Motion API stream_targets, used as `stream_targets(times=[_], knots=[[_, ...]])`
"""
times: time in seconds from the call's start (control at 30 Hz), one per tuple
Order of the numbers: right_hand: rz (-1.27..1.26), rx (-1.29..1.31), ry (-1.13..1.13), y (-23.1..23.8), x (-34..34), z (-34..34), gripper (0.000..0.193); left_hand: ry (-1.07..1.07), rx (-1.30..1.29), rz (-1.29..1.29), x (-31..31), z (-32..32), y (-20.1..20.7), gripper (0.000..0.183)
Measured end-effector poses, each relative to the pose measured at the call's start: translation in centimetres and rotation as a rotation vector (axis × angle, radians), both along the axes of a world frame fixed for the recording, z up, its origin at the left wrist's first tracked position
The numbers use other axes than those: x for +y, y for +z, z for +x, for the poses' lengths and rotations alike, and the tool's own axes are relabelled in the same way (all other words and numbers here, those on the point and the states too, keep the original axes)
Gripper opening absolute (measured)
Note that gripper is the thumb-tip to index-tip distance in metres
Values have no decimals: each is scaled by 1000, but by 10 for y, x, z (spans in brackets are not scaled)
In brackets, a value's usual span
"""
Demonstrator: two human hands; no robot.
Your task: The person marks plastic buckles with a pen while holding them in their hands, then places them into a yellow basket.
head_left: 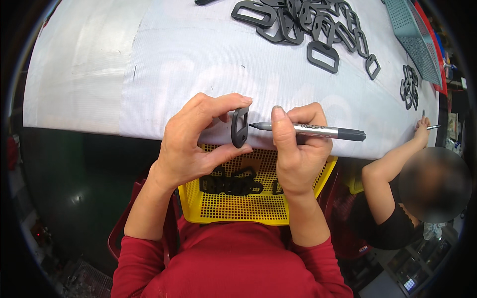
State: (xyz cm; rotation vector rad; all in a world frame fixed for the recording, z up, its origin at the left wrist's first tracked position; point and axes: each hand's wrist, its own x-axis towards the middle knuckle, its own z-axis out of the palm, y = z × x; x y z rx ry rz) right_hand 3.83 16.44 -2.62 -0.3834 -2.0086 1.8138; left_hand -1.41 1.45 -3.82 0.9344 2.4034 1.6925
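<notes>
Between thumb and fingers, my left hand [191,134] pinches a black buckle-like frame [235,127] by its two ends, held upright on edge. My right hand [301,149] grips a silver marker pen [318,130] with a black tip and black end. The pen lies almost level, its tip pointing left at the opening of the frame, very close to it; whether it touches I cannot tell. Below both hands, a yellow perforated basket [238,214] rests at my lap with several black frames [233,183] inside, partly covered by my hands.
A heap of black frames [323,54] lies at the far side of the white-covered table [89,74]. A smaller pile [410,87] sits farther right, near a grey-green basket [412,39]. At the right, another person's hand [422,130] holds a pen.
</notes>
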Motion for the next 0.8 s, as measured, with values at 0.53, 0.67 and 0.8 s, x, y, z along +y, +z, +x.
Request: stream_targets(times=[0.53, 0.67, 0.8], knots=[[153, 37, 10, -7, -1, -5, 22, 0, 71, 27, 3, -2, -6, 58], [161, 32, 9, -6, -1, -5, 22, 2, 80, 29, 4, -3, -6, 58], [157, 26, 11, -5, -2, -5, 21, 5, 82, 19, 3, -2, -6, 58]])
